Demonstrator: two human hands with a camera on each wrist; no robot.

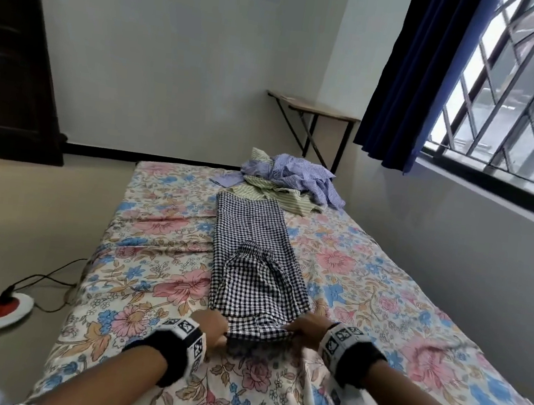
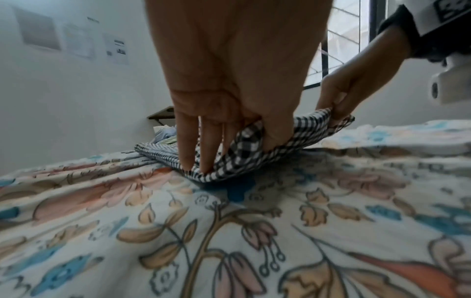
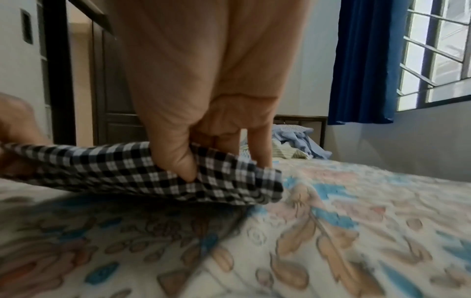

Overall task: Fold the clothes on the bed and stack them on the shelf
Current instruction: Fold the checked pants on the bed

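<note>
One floral-sheeted bed [image 1: 158,256] fills the lower frame of the head view, with a dark door [image 1: 12,46] at upper left, a blue curtain [image 1: 419,76] at upper right and a small wall shelf [image 1: 314,107] between them. Two crumpled shirts [image 1: 288,181] lie beyond one folded black-and-white checked garment [image 1: 252,254] at centre. At its near edge, the left hand [image 1: 212,325] and right hand [image 1: 307,330] each pinch a corner.

At centre frame our left hand [image 2: 229,86] pinches the near edge of the checked garment [image 2: 244,153], lifting it off the floral bedsheet [image 2: 229,231]; at right our right hand [image 2: 356,86] grips the other corner.
</note>
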